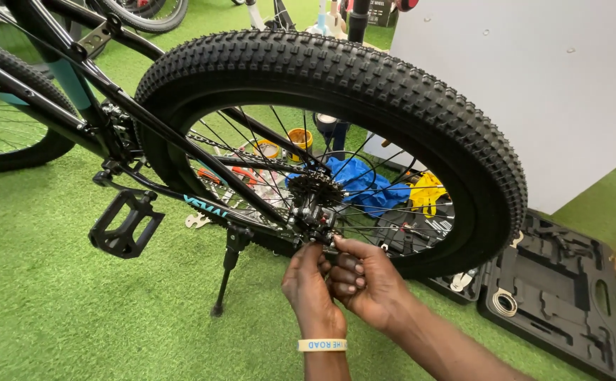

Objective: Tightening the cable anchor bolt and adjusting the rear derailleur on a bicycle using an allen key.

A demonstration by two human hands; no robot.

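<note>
Underfoot, from the head camera, I see green artificial turf point(46, 296) running up to a white wall panel point(548, 92). An open black tool case point(555, 289) lies on the turf just right of the wheel, and a blue cloth point(361, 185) and small yellow tins point(299, 138) show through the spokes. A black bicycle stands on its kickstand point(227, 264), its knobby rear tyre point(392, 92) filling the view, a black pedal point(126, 224) to the left. My left hand point(309, 286) and right hand point(368, 279) meet just below the sprocket cluster point(315, 189), fingers curled tight against the rear derailleur point(316, 224). Whether they pinch some small part there, I cannot tell.
</note>
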